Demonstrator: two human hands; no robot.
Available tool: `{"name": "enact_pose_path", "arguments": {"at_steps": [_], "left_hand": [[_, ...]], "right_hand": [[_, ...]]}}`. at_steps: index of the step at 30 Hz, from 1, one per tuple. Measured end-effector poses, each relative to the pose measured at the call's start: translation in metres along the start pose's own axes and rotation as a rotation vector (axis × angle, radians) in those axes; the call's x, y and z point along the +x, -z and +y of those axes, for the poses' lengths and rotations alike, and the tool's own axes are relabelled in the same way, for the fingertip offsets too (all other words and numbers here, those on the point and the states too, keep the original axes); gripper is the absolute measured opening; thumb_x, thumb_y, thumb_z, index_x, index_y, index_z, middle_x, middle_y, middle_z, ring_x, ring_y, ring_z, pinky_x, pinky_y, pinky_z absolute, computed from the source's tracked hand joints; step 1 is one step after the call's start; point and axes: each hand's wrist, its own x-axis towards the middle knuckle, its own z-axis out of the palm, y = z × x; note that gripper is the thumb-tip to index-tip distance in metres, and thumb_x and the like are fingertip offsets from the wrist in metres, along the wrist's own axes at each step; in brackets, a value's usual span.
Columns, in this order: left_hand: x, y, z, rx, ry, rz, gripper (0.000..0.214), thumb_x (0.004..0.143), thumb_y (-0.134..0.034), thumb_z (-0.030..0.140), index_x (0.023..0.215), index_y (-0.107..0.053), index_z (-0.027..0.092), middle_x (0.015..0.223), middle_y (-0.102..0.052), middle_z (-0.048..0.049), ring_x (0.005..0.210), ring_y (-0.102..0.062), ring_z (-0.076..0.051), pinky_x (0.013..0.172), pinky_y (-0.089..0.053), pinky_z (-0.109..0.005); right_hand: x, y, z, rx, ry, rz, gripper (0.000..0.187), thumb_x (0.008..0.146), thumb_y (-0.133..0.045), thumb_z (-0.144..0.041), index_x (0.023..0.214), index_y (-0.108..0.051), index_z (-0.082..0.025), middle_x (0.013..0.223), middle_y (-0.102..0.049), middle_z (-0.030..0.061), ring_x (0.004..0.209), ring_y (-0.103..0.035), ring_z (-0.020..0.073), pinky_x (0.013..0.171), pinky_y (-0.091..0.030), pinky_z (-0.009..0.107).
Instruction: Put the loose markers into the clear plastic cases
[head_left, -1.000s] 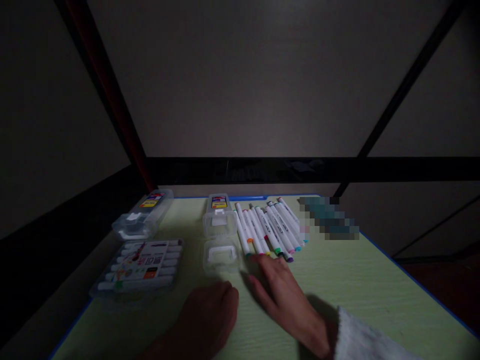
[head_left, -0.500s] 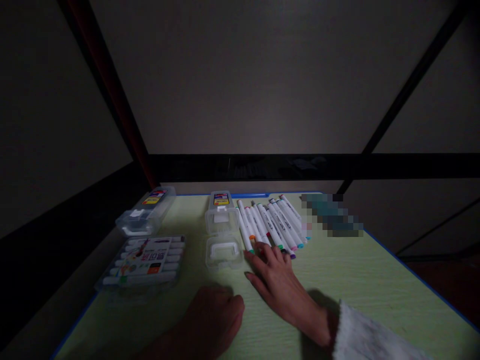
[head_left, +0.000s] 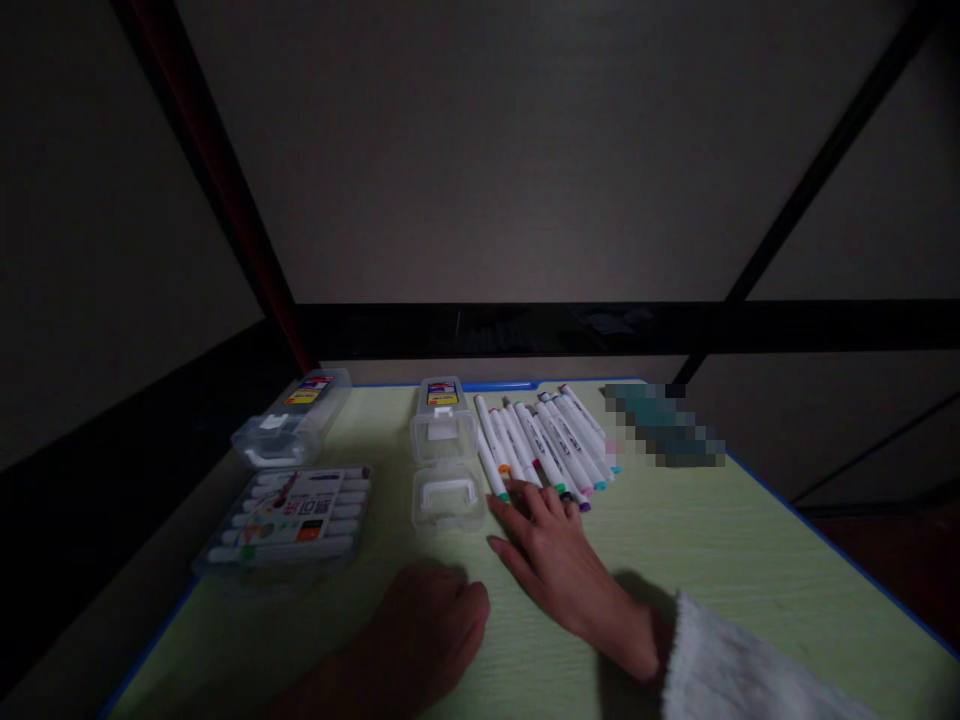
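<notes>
A person's right hand [head_left: 551, 550] reaches the near ends of a row of white markers [head_left: 538, 445] on a pale green tabletop [head_left: 750, 560] in a dim room. The markers lie ahead of the fingers, long axes running away from the person, far ends leaning left. The hand's fingers point forward and left, roughly along the barrels rather than across them. Its index fingertip rests just beside a green cap [head_left: 503, 497] at the row's left side, the other fingers over or close to the neighboring cap ends; whether they press on them cannot be told. The grip is loose and spread, the thumb well apart from the fingers, with no marker lifted.

The left hand [head_left: 431, 630] lies farther back, curled into a fist near the person. Nothing shows in it, though its inside is hidden. The markers lie ahead and to its right, well apart, leaving the right hand clearly the nearer of the two. Straight ahead of the fist is a clear handled piece [head_left: 421, 515], with a small clear case [head_left: 444, 440] behind it. To the left sit a flat case of markers [head_left: 292, 515] and, beyond it, a longer clear case [head_left: 300, 410].
</notes>
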Motion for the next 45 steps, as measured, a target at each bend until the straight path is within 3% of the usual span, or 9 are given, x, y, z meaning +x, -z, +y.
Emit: {"name": "enact_pose_path", "arguments": {"at_steps": [19, 28, 45], "left_hand": [[-0.0005, -0.0006, -0.0006, -0.020, -0.015, 0.043, 0.014, 0.074, -0.050, 0.011, 0.063, -0.044, 0.019, 0.055, -0.054, 0.0026, 0.048, -0.047, -0.012, 0.048, -0.027, -0.024], [0.0008, 0.0012, -0.0008, -0.039, -0.025, 0.049, 0.015, 0.074, -0.048, 0.011, 0.063, -0.043, 0.019, 0.054, -0.052, 0.0032, 0.047, -0.045, -0.011, 0.048, -0.026, -0.024], [0.0020, 0.0043, 0.0004, -0.019, -0.023, 0.001, 0.016, 0.075, -0.047, 0.011, 0.063, -0.043, 0.019, 0.055, -0.054, 0.0028, 0.047, -0.047, -0.012, 0.047, -0.027, -0.025]], "right_hand": [[-0.0042, 0.0044, -0.0019, 0.066, 0.000, -0.010, 0.028, 0.087, -0.044, -0.027, 0.114, -0.053, -0.024, 0.106, -0.052, 0.0092, 0.098, -0.046, 0.0262, 0.080, -0.036, 0.043], [-0.0071, 0.0062, -0.0051, 0.104, 0.011, -0.022, 0.009, 0.085, -0.046, -0.024, 0.088, -0.054, -0.020, 0.096, -0.052, 0.0073, 0.093, -0.048, 0.0247, 0.078, -0.034, 0.041], [-0.0050, 0.0035, -0.0045, 0.097, 0.022, -0.039, 0.010, 0.087, -0.040, -0.018, 0.087, -0.049, -0.020, 0.090, -0.056, 0.0059, 0.087, -0.052, 0.0225, 0.073, -0.032, 0.036]]}}
